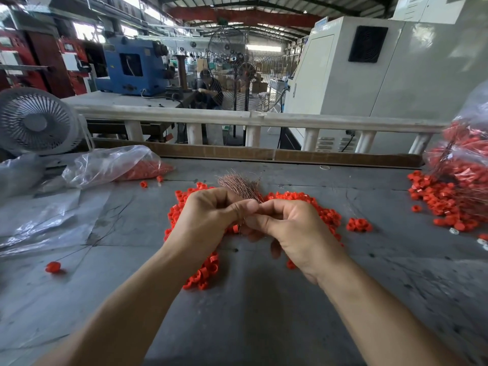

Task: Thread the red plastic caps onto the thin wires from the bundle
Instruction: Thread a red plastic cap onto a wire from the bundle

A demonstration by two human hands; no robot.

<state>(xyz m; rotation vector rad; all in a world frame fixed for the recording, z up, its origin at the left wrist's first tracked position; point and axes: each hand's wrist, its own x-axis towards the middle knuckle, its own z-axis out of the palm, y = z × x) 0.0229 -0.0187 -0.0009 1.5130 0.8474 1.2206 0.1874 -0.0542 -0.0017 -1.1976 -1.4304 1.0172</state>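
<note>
The left hand [208, 217] grips the wire bundle [237, 186], fingers curled round it, so the copper tips fan out at 12 o'clock above the knuckles. The right hand [287, 228] meets it thumb to thumb, fingertips pinched at the base of the bundle; whether a single wire sits in that pinch cannot be told, since the fingers cover it. Both hands hover over the main pile of red caps [327, 215] on the grey table [250, 307], hiding its middle. A small clump of caps [359, 224] lies at 3 o'clock, and one cap on a wire [53, 267] at 8 o'clock. At 10 o'clock a clear bag [116, 165] lies on its side with caps inside; a white fan [35, 122] stands behind it. At 2 o'clock another bag [464, 154] holds wired caps, spilling a heap [438, 199] onto the table.
</note>
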